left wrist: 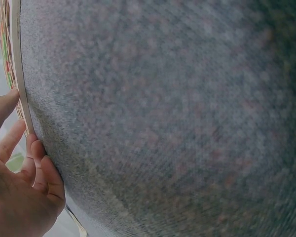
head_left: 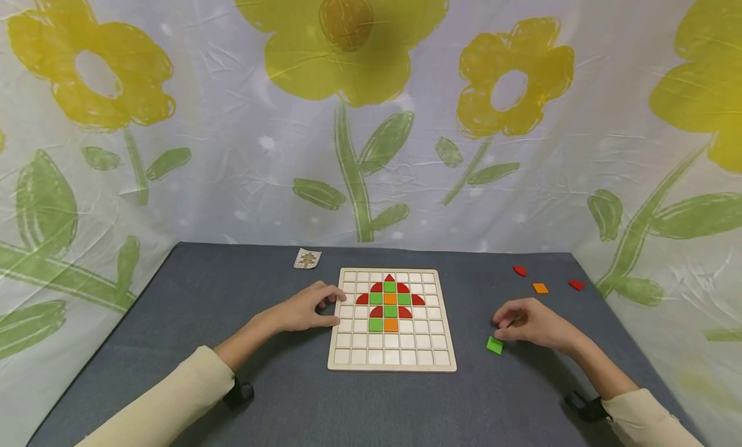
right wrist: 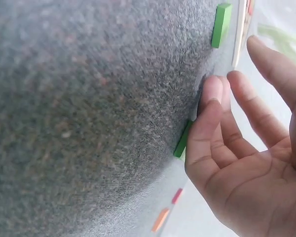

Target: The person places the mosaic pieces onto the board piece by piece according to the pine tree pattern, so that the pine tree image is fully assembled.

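Touching board at left edge with left hand, in wide, relaxed grip. Bending right hand loosely, in empty grip, just beside green tile on tabletop, right of board.

Cream sleeves, black wrist bands

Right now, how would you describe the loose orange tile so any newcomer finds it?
On the dark table, look right of the gridded board, beyond the right hand. The loose square tile lies near two red pieces; it alone there is orange.
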The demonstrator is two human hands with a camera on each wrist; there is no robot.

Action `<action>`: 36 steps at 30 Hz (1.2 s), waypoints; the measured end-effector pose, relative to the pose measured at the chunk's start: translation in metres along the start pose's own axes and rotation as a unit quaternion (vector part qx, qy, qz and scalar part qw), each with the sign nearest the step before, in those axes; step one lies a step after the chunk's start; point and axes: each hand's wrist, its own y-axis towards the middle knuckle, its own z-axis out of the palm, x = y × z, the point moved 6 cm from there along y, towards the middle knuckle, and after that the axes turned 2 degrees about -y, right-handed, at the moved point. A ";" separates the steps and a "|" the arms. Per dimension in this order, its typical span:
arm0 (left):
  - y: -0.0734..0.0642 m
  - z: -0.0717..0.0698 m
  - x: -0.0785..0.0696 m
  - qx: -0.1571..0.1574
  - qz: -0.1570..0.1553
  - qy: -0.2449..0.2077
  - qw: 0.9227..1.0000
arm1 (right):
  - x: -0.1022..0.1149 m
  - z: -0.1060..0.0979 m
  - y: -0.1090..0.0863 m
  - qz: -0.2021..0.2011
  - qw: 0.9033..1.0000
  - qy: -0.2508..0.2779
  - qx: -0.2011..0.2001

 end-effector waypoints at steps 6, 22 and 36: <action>0.000 0.000 0.000 -0.001 0.002 0.005 1.000 | 0.001 0.005 -0.002 0.003 1.000 0.013 0.001; 0.001 -0.001 -0.001 0.000 -0.004 0.003 1.000 | 0.003 0.021 -0.001 -0.010 1.000 -0.009 0.020; 0.000 -0.001 -0.005 0.001 0.002 -0.001 1.000 | 0.008 0.021 0.000 -0.033 0.999 0.012 0.025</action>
